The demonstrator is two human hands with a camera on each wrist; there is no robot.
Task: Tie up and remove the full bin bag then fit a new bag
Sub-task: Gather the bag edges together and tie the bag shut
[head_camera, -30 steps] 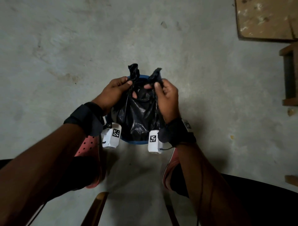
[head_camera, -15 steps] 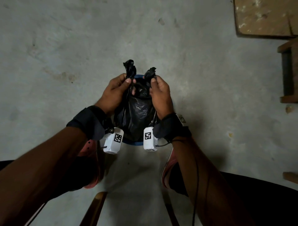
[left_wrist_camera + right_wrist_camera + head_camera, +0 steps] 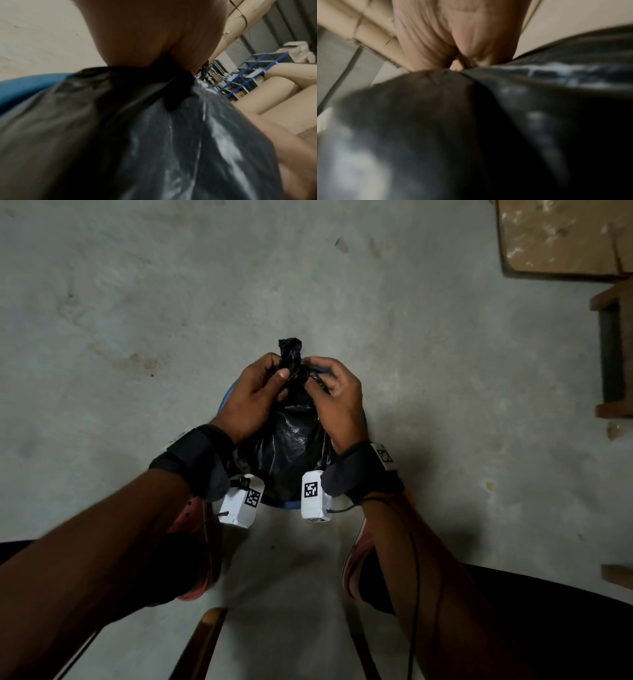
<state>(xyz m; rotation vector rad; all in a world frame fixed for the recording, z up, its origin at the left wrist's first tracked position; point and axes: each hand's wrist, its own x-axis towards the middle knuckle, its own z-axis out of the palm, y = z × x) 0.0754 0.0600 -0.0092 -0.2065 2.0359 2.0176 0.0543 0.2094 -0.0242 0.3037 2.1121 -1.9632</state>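
Note:
A full black bin bag [image 3: 289, 446] sits in a small blue bin [image 3: 226, 402] on the floor between my feet. The bag's two top corners are gathered into one twisted tuft [image 3: 290, 350] above the bin. My left hand [image 3: 255, 395] pinches the bag's neck from the left and my right hand [image 3: 334, 395] pinches it from the right, fingers curled on the plastic. In the left wrist view the black bag [image 3: 154, 135] fills the frame below my left hand [image 3: 154, 33], with the blue bin rim [image 3: 25, 86] at left. In the right wrist view, the blurred bag [image 3: 488, 135] fills the frame below my right hand [image 3: 458, 33].
Bare concrete floor [image 3: 171, 285] surrounds the bin. A brown board [image 3: 561, 234] lies at the top right and a wooden stool frame [image 3: 613, 350] stands at the right edge. My pink shoes [image 3: 191, 529] flank the bin; a chair leg [image 3: 202, 642] is near me.
The two separate bag corners, held apart a second ago, have been brought together into one bunch. Both hands have closed in toward each other at the bag's neck.

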